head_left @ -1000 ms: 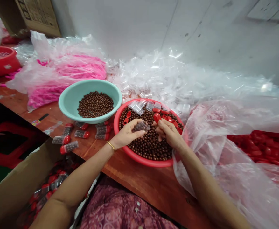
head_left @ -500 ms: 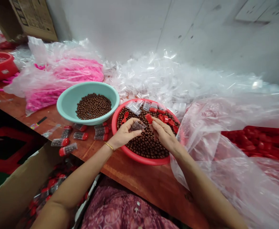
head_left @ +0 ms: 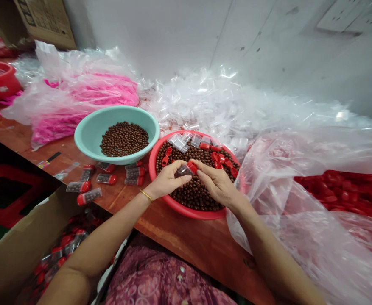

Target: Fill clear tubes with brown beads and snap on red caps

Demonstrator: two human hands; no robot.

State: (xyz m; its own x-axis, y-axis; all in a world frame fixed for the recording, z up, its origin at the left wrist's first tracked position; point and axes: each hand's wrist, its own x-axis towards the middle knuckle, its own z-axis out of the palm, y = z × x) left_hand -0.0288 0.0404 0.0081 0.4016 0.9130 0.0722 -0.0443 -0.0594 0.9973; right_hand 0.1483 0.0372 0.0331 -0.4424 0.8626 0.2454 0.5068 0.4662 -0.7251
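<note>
Above a red basin (head_left: pixel 188 213) of brown beads (head_left: pixel 201 197), my left hand (head_left: pixel 166 181) is closed around a small clear plastic container (head_left: pixel 183 171) with dark beads inside. My right hand (head_left: pixel 216 182) pinches a red cap (head_left: pixel 192 167) that sits against the container's open end. Whether the cap is fully seated I cannot tell. On the beads lie several empty clear containers (head_left: pixel 178 142) at the back, loose red caps (head_left: pixel 220 160) on the right and another red cap (head_left: pixel 166 157) on the left.
Left of the red basin stands a teal bowl (head_left: pixel 116 160) holding more brown beads. Several filled, capped containers (head_left: pixel 89 196) lie before it, above a cardboard box (head_left: pixel 23 237) of more. Clear containers (head_left: pixel 205 97) are heaped behind; a plastic bag (head_left: pixel 268 186) and red caps (head_left: pixel 341 190) lie right.
My right hand has moved left and brought the red cap against the end of the container. My left hand stays nearly in place, still holding the container.
</note>
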